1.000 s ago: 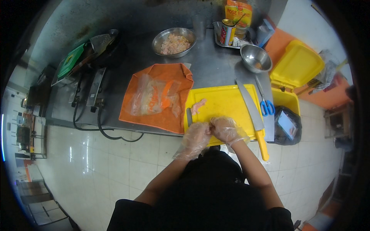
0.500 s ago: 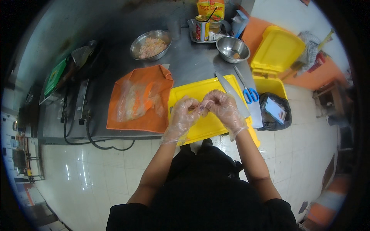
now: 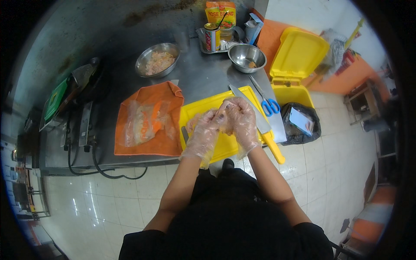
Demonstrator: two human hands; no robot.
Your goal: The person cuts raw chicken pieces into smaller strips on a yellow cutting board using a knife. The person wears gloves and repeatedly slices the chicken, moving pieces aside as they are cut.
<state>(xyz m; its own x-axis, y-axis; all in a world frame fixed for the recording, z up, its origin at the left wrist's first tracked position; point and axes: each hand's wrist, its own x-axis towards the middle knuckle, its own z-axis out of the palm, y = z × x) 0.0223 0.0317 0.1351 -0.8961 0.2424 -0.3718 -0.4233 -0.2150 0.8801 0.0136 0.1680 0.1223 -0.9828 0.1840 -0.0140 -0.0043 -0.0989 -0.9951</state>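
Both of my hands wear clear plastic gloves and meet above a yellow cutting board [image 3: 197, 105]. The fingers of my left hand [image 3: 205, 135] are closed in a pinch. Against them, my right hand [image 3: 243, 126] is curled, its fingertips pressed together. Something small and pinkish shows between the fingertips, but the gloves cover most of it. Next to my left hand, a pale pink piece [image 3: 193, 122] lies on the board, partly hidden. A large knife [image 3: 261, 123] with a yellow handle rests along the board's right side, close to my right hand.
Blue-handled scissors [image 3: 269, 106] lie right of the knife. An orange cloth [image 3: 123, 146] at left bears a plastic bag [image 3: 142, 125] with orange and pale strips. Behind stand a metal bowl of pale food [image 3: 159, 63], another metal bowl [image 3: 237, 54] and a yellow lidded bin [image 3: 299, 52].
The view has shifted, so the counter things appear further left. My hands stay together; my right hand has turned its fingers more upward, and the pinkish piece beside my left hand shows more.
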